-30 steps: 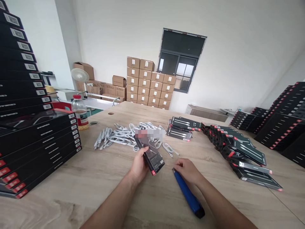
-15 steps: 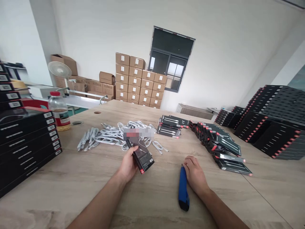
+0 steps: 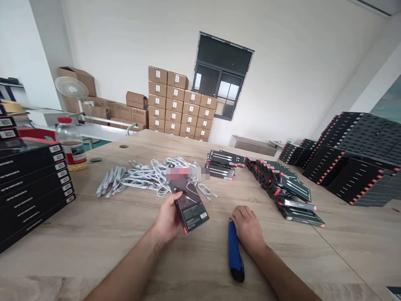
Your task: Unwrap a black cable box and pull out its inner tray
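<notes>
A slim black cable box (image 3: 191,205) with red edge marks and a printed cable is tilted above the table in my left hand (image 3: 169,220). My thumb presses on its face and the fingers go behind it. My right hand (image 3: 248,229) rests on the tabletop with curled fingers, right beside the front end of a blue utility knife (image 3: 234,251). Whether those fingers grip the knife is hidden. Behind the box lies a loose heap of white coiled cables (image 3: 140,177), with a single coil (image 3: 206,191) at its right.
Flat cable boxes (image 3: 224,159) lie past the cables, with a leaning row of more boxes (image 3: 288,188) to their right. Tall stacks of black boxes (image 3: 354,167) stand far right. At left are another black stack (image 3: 34,192) and a red-capped bottle (image 3: 71,144).
The box in my left hand has turned so its printed face shows more. My right hand and the knife stay put on the table, while the whole view has shifted slightly.
</notes>
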`<state>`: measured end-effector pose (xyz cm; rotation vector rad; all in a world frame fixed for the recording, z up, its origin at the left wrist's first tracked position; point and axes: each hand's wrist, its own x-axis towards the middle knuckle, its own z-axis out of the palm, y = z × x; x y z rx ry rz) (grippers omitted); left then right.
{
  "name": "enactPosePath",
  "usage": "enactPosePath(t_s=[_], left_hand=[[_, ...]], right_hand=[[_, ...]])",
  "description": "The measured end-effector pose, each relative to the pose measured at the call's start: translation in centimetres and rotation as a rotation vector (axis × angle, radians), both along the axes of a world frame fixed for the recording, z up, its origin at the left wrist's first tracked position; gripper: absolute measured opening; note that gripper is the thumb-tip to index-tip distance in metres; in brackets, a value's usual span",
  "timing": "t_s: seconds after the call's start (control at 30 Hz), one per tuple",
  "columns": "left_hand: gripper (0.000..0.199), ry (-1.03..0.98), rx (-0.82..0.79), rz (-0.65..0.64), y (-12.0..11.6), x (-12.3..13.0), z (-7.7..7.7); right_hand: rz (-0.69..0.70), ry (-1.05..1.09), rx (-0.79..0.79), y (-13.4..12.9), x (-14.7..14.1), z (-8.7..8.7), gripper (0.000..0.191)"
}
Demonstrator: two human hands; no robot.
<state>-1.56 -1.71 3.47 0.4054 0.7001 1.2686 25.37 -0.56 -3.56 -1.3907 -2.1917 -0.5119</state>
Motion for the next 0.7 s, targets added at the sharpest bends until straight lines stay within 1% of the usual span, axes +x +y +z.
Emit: enactPosePath(t_s=[0.03, 0.1, 0.13, 0.17, 0.23, 0.33, 0.43, 0.53, 0.63, 0.7], left_hand=[[0.041, -0.043, 0.01, -0.089, -0.8, 0.8, 0.1], [0.053, -0.225, 0.062, -0.366, -2.4, 2.8, -0.1], [0.057, -0.295, 0.083, -0.473, -3.2, 4.0, -0.4], [0.059, -0.331, 0.095, -0.542, -3.8, 5.1, -0.8], [0.058, -0.344, 0.081, -0.611, -4.6, 6.9, -1.6], [0.057, -0.348, 0.044, -0.61, -4.7, 8.0, -2.8], [0.058, -0.342, 0.019, -0.585, -4.3, 7.9, -3.6], [0.059, -0.325, 0.001, -0.615, -4.2, 7.8, -4.0], [0.061, -0.315, 0.026, -0.618, -4.2, 8.0, -3.8], [0.06, -0.306, 0.041, -0.599, -4.1, 7.8, -3.4]], right_hand=[[0.004, 0.0, -0.004, 0.0, -0.2, 0.1, 0.014], [0.017, 0.011, -0.019, -0.1, -0.6, 0.1, 0.015], [0.024, 0.022, -0.03, -0.2, -0.7, 0.2, 0.016], [0.031, 0.038, -0.041, -0.2, -0.8, 0.2, 0.016], [0.036, 0.083, -0.063, -0.3, -0.9, 0.2, 0.018], [0.007, 0.189, -0.082, -0.2, -0.9, 0.0, 0.02], [-0.065, 0.348, -0.08, 0.6, -0.4, -0.3, 0.018], [-0.144, 0.532, -0.045, 2.0, 0.6, -0.2, 0.018], [-0.183, 0.688, -0.009, 2.5, 2.0, 0.9, 0.025], [-0.188, 0.758, -0.003, 1.2, 3.4, 2.1, 0.032]])
